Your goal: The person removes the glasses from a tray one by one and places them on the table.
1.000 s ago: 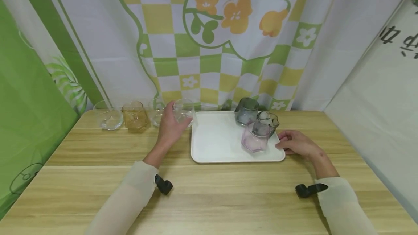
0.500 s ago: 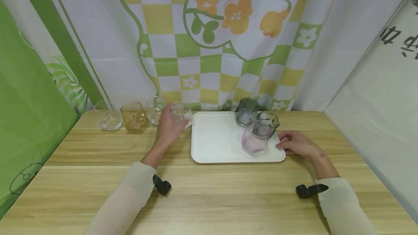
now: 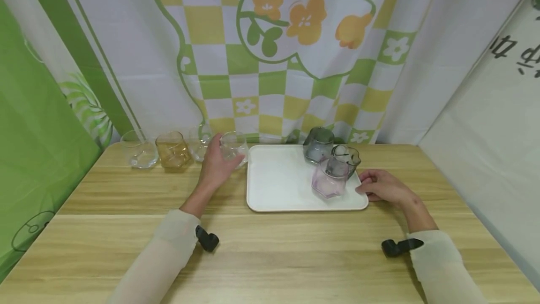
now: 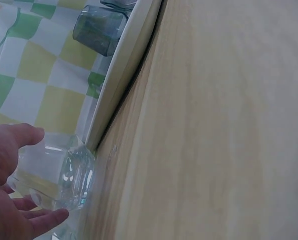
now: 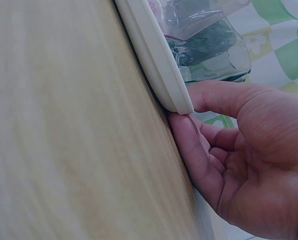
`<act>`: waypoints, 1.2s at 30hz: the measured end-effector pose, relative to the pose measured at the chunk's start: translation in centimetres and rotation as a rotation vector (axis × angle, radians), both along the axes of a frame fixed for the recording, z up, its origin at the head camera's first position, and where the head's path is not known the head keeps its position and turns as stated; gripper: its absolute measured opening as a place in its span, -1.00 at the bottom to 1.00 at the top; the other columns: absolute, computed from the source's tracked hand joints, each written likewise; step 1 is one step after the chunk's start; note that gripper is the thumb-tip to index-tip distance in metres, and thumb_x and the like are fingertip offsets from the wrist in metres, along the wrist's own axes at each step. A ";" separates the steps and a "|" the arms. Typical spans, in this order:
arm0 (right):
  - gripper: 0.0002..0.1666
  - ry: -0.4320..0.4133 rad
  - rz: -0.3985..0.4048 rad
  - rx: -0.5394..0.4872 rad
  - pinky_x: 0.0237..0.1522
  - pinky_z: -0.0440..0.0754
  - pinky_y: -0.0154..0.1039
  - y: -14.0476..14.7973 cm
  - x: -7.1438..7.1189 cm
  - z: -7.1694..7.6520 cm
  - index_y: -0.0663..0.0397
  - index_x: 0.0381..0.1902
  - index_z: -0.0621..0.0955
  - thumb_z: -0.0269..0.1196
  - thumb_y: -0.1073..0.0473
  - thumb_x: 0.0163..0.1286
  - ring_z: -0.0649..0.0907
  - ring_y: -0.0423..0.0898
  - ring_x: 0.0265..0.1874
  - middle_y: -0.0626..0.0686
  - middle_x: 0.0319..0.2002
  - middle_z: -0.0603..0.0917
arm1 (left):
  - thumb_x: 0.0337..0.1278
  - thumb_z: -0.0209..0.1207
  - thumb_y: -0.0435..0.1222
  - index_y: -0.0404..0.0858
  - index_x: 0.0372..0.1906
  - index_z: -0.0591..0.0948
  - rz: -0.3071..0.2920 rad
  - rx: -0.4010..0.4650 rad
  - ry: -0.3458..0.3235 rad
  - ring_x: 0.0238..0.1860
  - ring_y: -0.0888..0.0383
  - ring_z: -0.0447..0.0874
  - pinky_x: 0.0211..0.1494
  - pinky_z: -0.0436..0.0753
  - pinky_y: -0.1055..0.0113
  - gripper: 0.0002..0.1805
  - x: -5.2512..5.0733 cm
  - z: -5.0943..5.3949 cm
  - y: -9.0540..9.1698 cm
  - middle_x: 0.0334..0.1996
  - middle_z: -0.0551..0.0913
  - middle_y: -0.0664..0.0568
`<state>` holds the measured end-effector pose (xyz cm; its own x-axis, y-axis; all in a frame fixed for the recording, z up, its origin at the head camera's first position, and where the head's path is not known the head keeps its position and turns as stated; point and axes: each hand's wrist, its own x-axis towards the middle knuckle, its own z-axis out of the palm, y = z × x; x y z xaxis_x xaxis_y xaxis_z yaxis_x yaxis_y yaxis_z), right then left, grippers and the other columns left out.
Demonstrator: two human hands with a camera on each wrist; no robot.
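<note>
My left hand [image 3: 217, 165] is curled around a clear glass cup [image 3: 234, 147], which stands upright on the table just left of the white tray [image 3: 274, 191]. In the left wrist view the thumb lies on one side of this cup [image 4: 64, 170] and the fingers on the other. My right hand [image 3: 386, 186] pinches the tray's right edge, thumb on the rim and index finger below, as the right wrist view shows. On the tray's right part stand a grey-blue glass [image 3: 318, 147], a smoky dark glass [image 3: 353, 156] and a pale purple glass [image 3: 329, 183].
Left of my left hand, another clear glass [image 3: 199, 142], an amber glass [image 3: 172, 151] and a clear glass [image 3: 141, 154] stand in a row near the table's back edge. A checked curtain [image 3: 270, 83] hangs behind the wooden table [image 3: 274, 257].
My left hand has shifted slightly left with the clear glass cup, then stayed nearly still. The neighbouring clear and amber glasses have moved a little left. My right hand and the tray look unchanged.
</note>
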<state>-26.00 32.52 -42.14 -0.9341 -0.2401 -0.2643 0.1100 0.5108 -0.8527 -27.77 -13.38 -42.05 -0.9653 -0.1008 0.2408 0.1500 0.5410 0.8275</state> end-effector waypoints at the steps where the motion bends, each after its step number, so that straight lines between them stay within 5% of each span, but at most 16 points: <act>1: -0.50 0.001 -0.002 0.001 -0.27 0.72 -0.26 0.0 0.0 0.0 0.49 0.15 0.43 0.34 0.31 0.39 0.59 -0.12 -0.29 0.11 -0.19 0.54 | 0.18 0.42 -0.11 -0.33 0.58 0.13 -0.001 -0.001 0.000 0.38 -0.29 0.33 0.42 0.34 -0.14 0.00 0.0 0.0 0.0 0.40 0.33 -0.34; 12: -0.49 0.001 -0.002 0.006 -0.25 0.72 -0.25 0.1 0.1 -0.2 0.50 0.16 0.43 0.34 0.30 0.39 0.60 -0.11 -0.28 0.12 -0.19 0.55 | 0.18 0.40 -0.06 -0.31 0.58 0.10 -0.020 -0.064 -0.029 0.38 -0.35 0.33 0.40 0.35 -0.20 0.02 0.2 0.7 0.2 0.46 0.25 -0.38; 18: -0.50 0.001 -0.001 0.008 -0.23 0.73 -0.25 0.1 0.1 0.0 0.50 0.14 0.44 0.34 0.30 0.39 0.60 -0.11 -0.27 0.13 -0.19 0.55 | 0.20 0.40 -0.05 -0.28 0.60 0.09 -0.046 -0.140 0.019 0.42 -0.34 0.27 0.39 0.36 -0.21 0.02 0.4 1.2 0.5 0.50 0.18 -0.36; 24: -0.51 0.000 -0.001 -0.007 -0.24 0.73 -0.25 0.0 -0.1 0.0 0.50 0.14 0.44 0.34 0.32 0.39 0.60 -0.12 -0.28 0.12 -0.19 0.55 | 0.20 0.40 -0.07 -0.29 0.55 0.19 -0.034 -0.210 0.121 0.37 -0.28 0.30 0.37 0.38 -0.16 -0.06 0.7 1.9 1.0 0.41 0.27 -0.32; 28: -0.53 0.006 -0.008 0.014 -0.26 0.72 -0.26 -0.1 -0.1 0.0 0.48 0.13 0.45 0.33 0.30 0.39 0.59 -0.12 -0.29 0.10 -0.20 0.55 | 0.20 0.40 -0.14 -0.31 0.47 0.32 -0.042 -0.175 0.240 0.38 -0.22 0.33 0.41 0.33 -0.10 -0.19 1.0 2.4 1.6 0.38 0.35 -0.25; 36: -0.55 0.009 -0.011 0.019 -0.28 0.72 -0.26 -0.1 0.0 0.0 0.46 0.10 0.46 0.34 0.30 0.39 0.59 -0.12 -0.30 0.10 -0.22 0.55 | 0.20 0.36 -0.26 -0.34 0.33 0.48 -0.155 -0.137 0.426 0.31 -0.14 0.44 0.38 0.39 0.00 -0.38 2.2 3.3 4.1 0.25 0.50 -0.19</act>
